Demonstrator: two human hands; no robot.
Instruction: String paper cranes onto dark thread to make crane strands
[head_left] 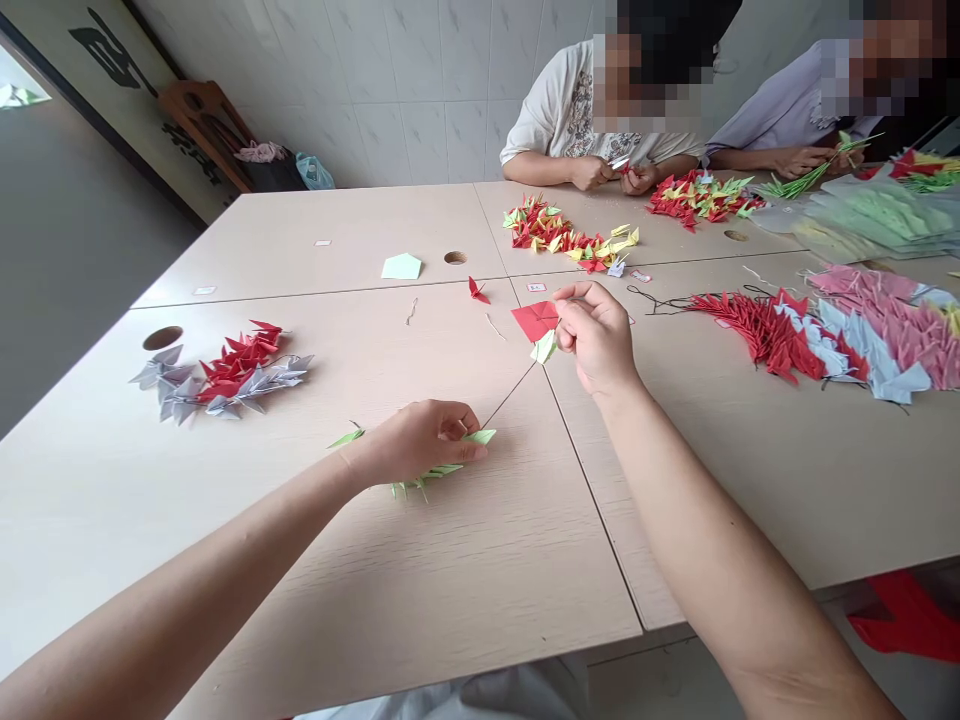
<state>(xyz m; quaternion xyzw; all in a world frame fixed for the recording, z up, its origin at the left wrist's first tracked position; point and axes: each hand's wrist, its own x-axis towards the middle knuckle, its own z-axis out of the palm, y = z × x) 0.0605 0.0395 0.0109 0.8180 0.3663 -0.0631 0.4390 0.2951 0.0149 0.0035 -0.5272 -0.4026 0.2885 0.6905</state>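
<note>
My left hand (420,438) is closed low over the table, its thumb and fingers pinching a string of light green folded paper cranes (431,478), partly covered by the hand. A dark thread (510,393) runs taut from there up to the right. At its upper end is a light green paper piece (544,347), just under my right hand (598,335). That hand is raised, with fingertips pinched on a red folded paper (535,320); whether a needle is between them I cannot tell. A small red paper crane (478,291) lies beyond, left of the red paper.
Red and grey crane strings (244,370) lie at left; a red and yellow heap (562,237) lies farther back. Red, blue and pink strings (840,335) spread at right beside plastic bags (877,215). Green paper (402,266) lies near a table hole (455,258). Two people sit opposite, hands busy.
</note>
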